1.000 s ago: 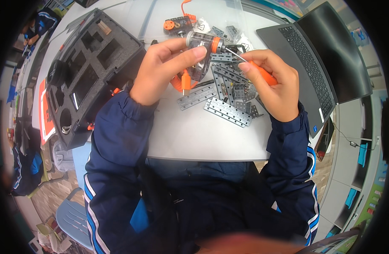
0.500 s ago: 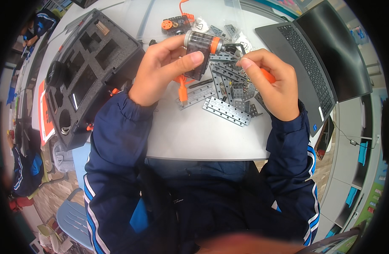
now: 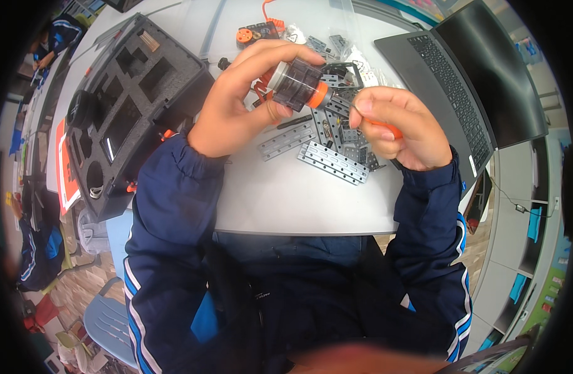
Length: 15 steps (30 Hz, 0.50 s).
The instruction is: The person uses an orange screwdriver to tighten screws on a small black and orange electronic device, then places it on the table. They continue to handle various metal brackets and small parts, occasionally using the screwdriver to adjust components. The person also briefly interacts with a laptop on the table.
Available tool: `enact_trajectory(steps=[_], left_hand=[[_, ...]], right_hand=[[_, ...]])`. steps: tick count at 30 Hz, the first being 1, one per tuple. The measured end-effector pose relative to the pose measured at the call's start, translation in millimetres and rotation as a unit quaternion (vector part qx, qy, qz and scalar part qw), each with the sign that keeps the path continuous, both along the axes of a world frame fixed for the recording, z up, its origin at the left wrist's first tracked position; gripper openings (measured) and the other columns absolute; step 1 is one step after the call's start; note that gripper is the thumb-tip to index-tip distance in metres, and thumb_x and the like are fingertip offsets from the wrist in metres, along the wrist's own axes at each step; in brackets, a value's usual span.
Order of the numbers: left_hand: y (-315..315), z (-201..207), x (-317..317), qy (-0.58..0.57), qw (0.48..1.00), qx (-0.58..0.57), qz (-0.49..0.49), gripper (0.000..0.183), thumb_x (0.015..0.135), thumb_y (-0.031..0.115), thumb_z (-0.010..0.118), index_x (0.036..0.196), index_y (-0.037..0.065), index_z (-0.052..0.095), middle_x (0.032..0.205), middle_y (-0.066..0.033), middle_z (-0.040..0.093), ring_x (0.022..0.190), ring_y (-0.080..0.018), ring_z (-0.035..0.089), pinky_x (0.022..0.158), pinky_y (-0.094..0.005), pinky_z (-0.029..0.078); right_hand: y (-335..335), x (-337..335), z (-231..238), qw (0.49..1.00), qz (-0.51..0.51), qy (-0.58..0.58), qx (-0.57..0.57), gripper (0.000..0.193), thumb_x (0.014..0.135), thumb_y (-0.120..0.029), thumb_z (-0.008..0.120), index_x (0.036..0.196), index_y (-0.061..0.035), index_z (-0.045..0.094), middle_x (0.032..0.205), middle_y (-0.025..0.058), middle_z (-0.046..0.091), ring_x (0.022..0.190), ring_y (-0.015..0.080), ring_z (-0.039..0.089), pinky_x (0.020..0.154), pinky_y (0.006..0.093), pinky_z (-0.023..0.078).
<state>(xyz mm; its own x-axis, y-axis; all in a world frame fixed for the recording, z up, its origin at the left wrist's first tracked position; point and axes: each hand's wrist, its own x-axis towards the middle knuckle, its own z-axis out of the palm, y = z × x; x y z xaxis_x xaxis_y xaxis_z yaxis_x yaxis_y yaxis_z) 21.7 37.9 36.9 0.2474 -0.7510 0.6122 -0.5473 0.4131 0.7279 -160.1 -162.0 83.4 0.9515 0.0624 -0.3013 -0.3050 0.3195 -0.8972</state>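
My left hand (image 3: pixel 233 103) is wrapped round a motor unit (image 3: pixel 297 86) with a dark see-through body, a pale end and an orange ring. It is raised above the table, its orange-ringed end tilted down to the right. My right hand (image 3: pixel 402 128) pinches a screwdriver with an orange handle (image 3: pixel 387 128). Its tip, partly covered by my fingers, points toward the motor's ringed end; whether they touch I cannot tell. Beneath both hands lie grey perforated metal beams (image 3: pixel 333 163) and small brackets. A black angular frame (image 3: pixel 360 76) shows just beyond the motor; I cannot tell whether it is attached.
An open black case with foam cutouts (image 3: pixel 152 112) stands on the left. On the right is an open laptop (image 3: pixel 445 93). A dark module with an orange wheel (image 3: pixel 255 35) and clear plastic bags (image 3: pixel 361 56) lie at the back. The table's front edge (image 3: pixel 305 234) is close to my body.
My left hand has turned the motor unit so that its ringed end tips down to the right. My right hand has shifted slightly down and right, with the orange handle still in it.
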Motion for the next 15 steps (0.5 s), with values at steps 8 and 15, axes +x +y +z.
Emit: enact_trajectory(steps=[8,15], left_hand=[[1,3,5,-0.098,0.994,0.015,0.052,0.055,0.081,0.017,0.08,0.131,0.005,0.062,0.128,-0.0068,0.064,0.12,-0.022,0.058,0.105,-0.0363,0.044],[1,-2,-13,0.182,0.981,0.067,0.019,0.036,0.098,0.02,0.069,0.128,0.001,0.062,0.105,-0.003,0.066,0.095,-0.0098,0.061,0.075,-0.0262,0.049]], right_hand=[[19,-1,-9,0.927,-0.059,-0.168,-0.33,0.026,0.105,-0.019,0.056,0.093,0.0019,0.068,0.061,-0.0059,0.044,0.05,0.0016,0.032,0.046,0.0233,0.025],[23,5,-26,0.631,-0.167,-0.342,-0.676,0.01,0.093,-0.005,0.071,0.101,0.0003,0.073,0.067,0.0076,0.058,0.053,0.0166,0.053,0.052,0.0295,0.041]])
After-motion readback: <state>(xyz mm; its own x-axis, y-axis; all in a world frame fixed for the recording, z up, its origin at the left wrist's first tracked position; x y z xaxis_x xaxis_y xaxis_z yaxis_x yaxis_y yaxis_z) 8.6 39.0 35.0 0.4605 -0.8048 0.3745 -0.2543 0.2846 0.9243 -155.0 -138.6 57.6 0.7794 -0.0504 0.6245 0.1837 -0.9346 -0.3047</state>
